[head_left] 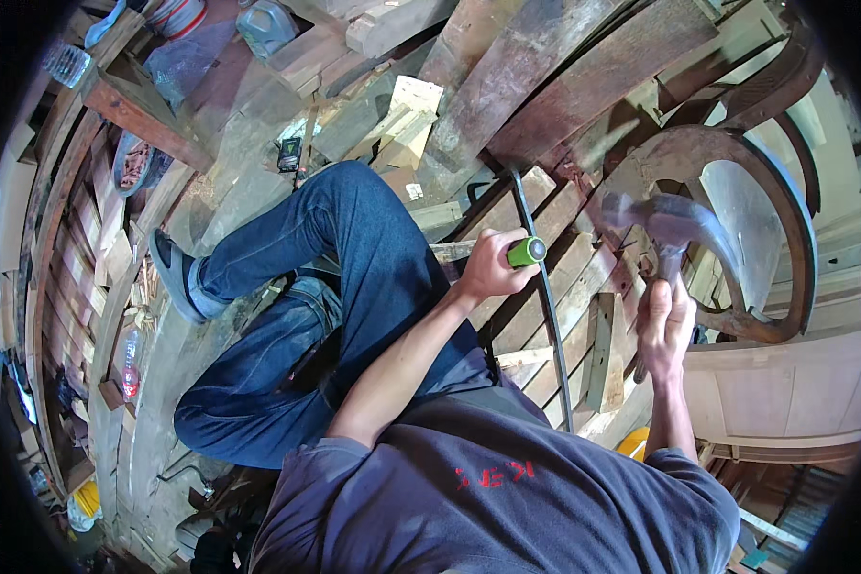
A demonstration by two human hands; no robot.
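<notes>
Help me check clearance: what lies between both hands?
In the head view, a green handle gripped by the left hand, then a long dark bar and wooden pieces toward the right hand.

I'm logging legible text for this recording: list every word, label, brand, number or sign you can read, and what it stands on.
Dark T-shirt: red lettering on the cloth, described here rather than copied out.
Clear bottle with a red label: too small to read.
Small dark device: any marking too small to read.
Green handle and hammer: no text can be made out.
</notes>
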